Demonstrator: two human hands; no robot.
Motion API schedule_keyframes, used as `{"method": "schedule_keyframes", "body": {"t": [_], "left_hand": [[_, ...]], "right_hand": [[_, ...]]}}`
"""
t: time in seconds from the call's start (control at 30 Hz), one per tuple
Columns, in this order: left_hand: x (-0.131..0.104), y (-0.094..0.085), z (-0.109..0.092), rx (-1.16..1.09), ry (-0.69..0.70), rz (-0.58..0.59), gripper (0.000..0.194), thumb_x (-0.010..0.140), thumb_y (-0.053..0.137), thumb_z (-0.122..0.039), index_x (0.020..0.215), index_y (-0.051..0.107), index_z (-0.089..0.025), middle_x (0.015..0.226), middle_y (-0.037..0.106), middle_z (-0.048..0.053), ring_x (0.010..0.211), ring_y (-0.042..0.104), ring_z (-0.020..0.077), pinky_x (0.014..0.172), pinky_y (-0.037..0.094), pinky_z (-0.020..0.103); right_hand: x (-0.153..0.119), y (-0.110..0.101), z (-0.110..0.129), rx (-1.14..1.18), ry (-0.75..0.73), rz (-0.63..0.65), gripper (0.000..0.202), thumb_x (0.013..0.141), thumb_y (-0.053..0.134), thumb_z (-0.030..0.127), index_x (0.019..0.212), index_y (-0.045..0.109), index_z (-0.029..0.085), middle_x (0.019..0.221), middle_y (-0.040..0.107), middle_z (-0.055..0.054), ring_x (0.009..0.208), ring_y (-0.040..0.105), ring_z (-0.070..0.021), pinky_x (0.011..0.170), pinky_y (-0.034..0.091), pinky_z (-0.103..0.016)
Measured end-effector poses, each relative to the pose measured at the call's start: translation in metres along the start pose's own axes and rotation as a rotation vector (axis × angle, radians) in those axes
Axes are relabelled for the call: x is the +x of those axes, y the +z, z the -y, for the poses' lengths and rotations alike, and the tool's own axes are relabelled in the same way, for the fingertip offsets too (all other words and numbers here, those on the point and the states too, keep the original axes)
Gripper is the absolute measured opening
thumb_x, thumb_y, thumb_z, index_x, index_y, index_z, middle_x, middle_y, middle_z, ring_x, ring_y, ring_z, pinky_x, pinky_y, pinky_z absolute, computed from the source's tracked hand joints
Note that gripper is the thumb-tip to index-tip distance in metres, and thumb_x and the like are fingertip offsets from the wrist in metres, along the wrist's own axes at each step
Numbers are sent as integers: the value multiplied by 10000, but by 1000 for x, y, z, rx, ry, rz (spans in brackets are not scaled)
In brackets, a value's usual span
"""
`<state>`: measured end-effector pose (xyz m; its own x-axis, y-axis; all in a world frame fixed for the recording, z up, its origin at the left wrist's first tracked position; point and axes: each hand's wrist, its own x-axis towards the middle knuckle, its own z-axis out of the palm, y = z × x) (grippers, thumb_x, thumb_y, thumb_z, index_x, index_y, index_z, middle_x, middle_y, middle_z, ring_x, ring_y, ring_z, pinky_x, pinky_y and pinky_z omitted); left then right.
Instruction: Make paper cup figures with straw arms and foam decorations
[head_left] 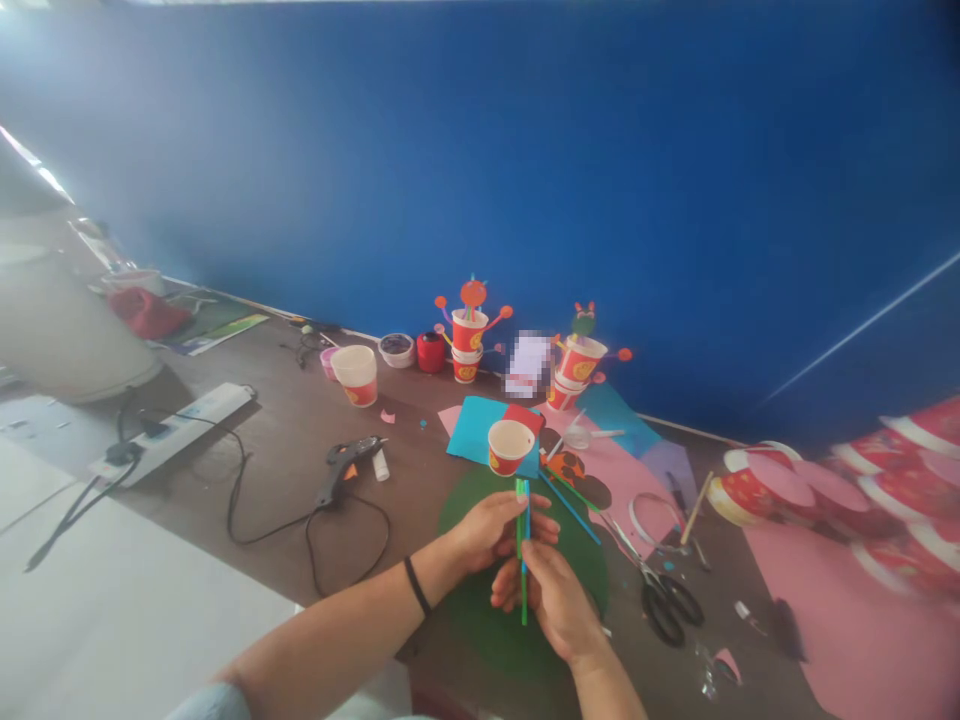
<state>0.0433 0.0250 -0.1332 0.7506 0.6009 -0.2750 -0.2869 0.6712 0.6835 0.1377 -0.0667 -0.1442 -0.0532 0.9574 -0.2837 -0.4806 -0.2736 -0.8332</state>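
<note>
Green and blue straws (524, 590) stand roughly upright between my two hands, over a green paper circle (480, 630). My left hand (499, 530) grips their upper part, near the top ends. Lower down, my right hand (551, 595) has its thumb and fingers closed on the same straws. Just beyond the hands, a red and white paper cup (510, 447) sits upright on blue paper (472, 425). To the right of it lie more green and blue straws (571, 508) and an orange cut-out with dark spots (565, 466).
Black-handled scissors (664, 605) lie at the right on the brown table (300, 400). A glue gun (341, 470) with its cable, a power strip (180, 430) and a cup (356, 377) are at the left. Stacked-cup figures (466, 345) stand by the blue wall.
</note>
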Motion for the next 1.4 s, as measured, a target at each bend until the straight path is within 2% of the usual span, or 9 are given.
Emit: {"method": "schedule_keyframes", "body": {"t": [0.1, 0.17, 0.43, 0.67, 0.83, 0.97, 1.13, 1.3, 1.4], "left_hand": [[0, -3, 2, 57, 22, 44, 349, 775, 619, -392, 923, 609, -76, 798, 707, 123, 362, 448, 35, 323, 201, 153], [0, -5, 2, 68, 26, 57, 334, 760, 634, -396, 856, 605, -78, 739, 703, 100, 302, 333, 3, 311, 141, 160], [-8, -4, -2, 95, 53, 58, 395, 789, 612, -405, 997, 618, -69, 862, 707, 148, 348, 344, -1, 340, 141, 163], [-6, -6, 0, 102, 54, 40, 354, 772, 626, -424, 852, 604, -79, 754, 699, 109, 302, 308, -5, 314, 134, 154], [-4, -9, 2, 85, 35, 80, 380, 780, 635, -388, 990, 601, -74, 842, 701, 130, 402, 505, 45, 361, 309, 145], [-2, -11, 5, 56, 22, 108, 332, 772, 653, -353, 957, 595, -84, 900, 696, 142, 608, 651, 135, 486, 455, 182], [1, -13, 7, 42, -9, 137, 315, 789, 629, -355, 961, 589, -94, 923, 696, 141, 523, 636, 124, 426, 433, 179], [1, -13, 5, 42, 14, 154, 371, 778, 653, -342, 1035, 595, -81, 913, 703, 172, 745, 679, 181, 598, 496, 211], [0, -13, 3, 53, 12, 163, 389, 756, 678, -334, 1049, 604, -88, 942, 700, 172, 724, 677, 180, 571, 490, 209]], "right_hand": [[2, -1, -2, 10, 0, 25, 345, 874, 498, 466, 853, 547, 126, 612, 687, -75, 517, 648, -185, 485, 450, -259], [3, 0, -2, 16, 10, 30, 331, 873, 502, 459, 848, 540, 131, 602, 685, -71, 507, 645, -186, 484, 456, -266], [2, 5, 3, 45, 15, 48, 338, 876, 495, 458, 860, 547, 124, 574, 676, -68, 485, 634, -179, 476, 448, -257], [6, 3, 2, 3, -16, 93, 316, 882, 502, 431, 879, 546, 118, 631, 688, -86, 541, 657, -197, 486, 441, -261], [7, 2, -2, 10, -21, 65, 315, 866, 522, 435, 886, 531, 121, 599, 680, -78, 508, 646, -197, 474, 443, -268], [7, 4, -2, 17, -24, 55, 313, 862, 530, 429, 900, 534, 118, 589, 675, -69, 504, 643, -191, 476, 447, -266], [8, 3, -1, 42, -25, 63, 301, 868, 525, 423, 886, 542, 122, 593, 676, -69, 512, 645, -184, 478, 446, -256], [6, 6, 2, 39, -29, 67, 313, 863, 527, 431, 877, 558, 120, 579, 670, -66, 493, 632, -178, 472, 448, -257], [5, 9, 3, 34, -50, 56, 324, 855, 537, 440, 896, 564, 120, 559, 662, -54, 473, 619, -171, 466, 451, -259]]}}
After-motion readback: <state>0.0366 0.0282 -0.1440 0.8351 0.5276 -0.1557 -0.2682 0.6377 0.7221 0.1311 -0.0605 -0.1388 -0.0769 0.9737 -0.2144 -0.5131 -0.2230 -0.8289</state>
